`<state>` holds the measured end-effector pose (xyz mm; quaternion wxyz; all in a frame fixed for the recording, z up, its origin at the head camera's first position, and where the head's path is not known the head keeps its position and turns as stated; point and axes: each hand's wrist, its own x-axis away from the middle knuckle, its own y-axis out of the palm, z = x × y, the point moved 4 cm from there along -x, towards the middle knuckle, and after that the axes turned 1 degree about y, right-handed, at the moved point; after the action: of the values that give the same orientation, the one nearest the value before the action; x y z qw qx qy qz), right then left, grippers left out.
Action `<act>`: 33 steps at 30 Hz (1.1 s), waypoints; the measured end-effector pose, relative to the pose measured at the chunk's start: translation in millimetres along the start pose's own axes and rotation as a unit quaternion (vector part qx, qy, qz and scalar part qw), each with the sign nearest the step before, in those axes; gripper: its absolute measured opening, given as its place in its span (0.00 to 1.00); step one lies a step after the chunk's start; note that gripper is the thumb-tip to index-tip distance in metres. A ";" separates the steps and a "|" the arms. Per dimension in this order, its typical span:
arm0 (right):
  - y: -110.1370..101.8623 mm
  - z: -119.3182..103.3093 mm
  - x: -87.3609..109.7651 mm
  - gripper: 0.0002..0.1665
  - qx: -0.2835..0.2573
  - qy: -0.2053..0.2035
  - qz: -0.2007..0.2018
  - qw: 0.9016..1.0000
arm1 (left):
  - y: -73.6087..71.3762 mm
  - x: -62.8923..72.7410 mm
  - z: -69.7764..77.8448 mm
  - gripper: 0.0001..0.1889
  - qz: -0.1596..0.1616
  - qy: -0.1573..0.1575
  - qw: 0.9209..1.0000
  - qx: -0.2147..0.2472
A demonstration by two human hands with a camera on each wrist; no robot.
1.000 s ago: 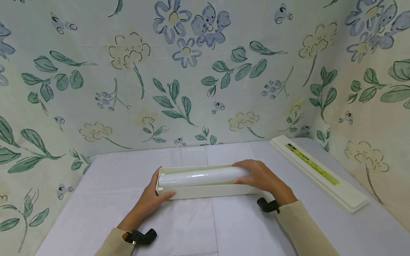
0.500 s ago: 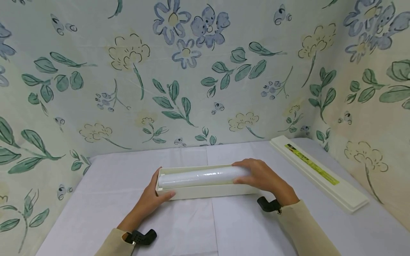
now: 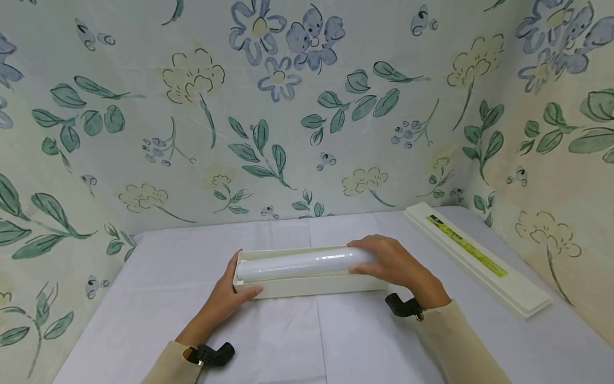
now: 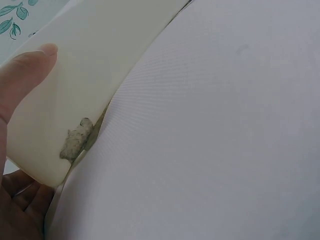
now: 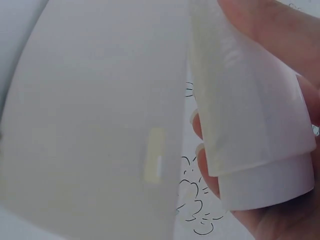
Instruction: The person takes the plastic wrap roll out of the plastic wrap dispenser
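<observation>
A long cream-white dispenser box lies open-topped on the cloth, a shiny roll of plastic wrap along its inside. My left hand grips the box's left end, its thumb against the front wall and its other fingers round the end. My right hand grips the right end of the roll, thumb on the near side and fingers on the far side. In the right wrist view the roll's end, with its white core sticking out, stands clear of the box wall; the roll's left end stays inside.
A long cream lid with a yellow-green label lies slantwise at the right of the table, beyond my right arm. White cloth covers the table. Floral fabric hangs behind and at the sides.
My right hand has risen slightly, and the roll's right end has come up a little with it. My left hand, the box and the lid stay put.
</observation>
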<state>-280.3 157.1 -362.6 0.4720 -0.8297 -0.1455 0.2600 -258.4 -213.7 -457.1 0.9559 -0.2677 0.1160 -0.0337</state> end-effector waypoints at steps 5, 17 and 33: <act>-2.8 -4.8 1.2 0.35 0.002 0.005 0.003 1.000 | -0.2 0.5 -0.9 0.55 -0.001 0.000 1.000 0.000; -9.9 -16.5 3.4 0.34 0.032 -0.018 0.021 0.999 | 0.2 0.1 -1.4 0.55 -0.003 -0.005 1.000 -0.003; -15.2 -24.1 5.6 0.33 0.050 -0.037 0.036 0.997 | 1.0 0.3 -0.2 0.56 -0.004 -0.007 1.000 -0.002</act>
<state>-262.0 150.6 -341.1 0.4972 -0.7998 -0.1199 0.3142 -258.2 -213.0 -457.9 0.9560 -0.2704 0.1082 -0.0357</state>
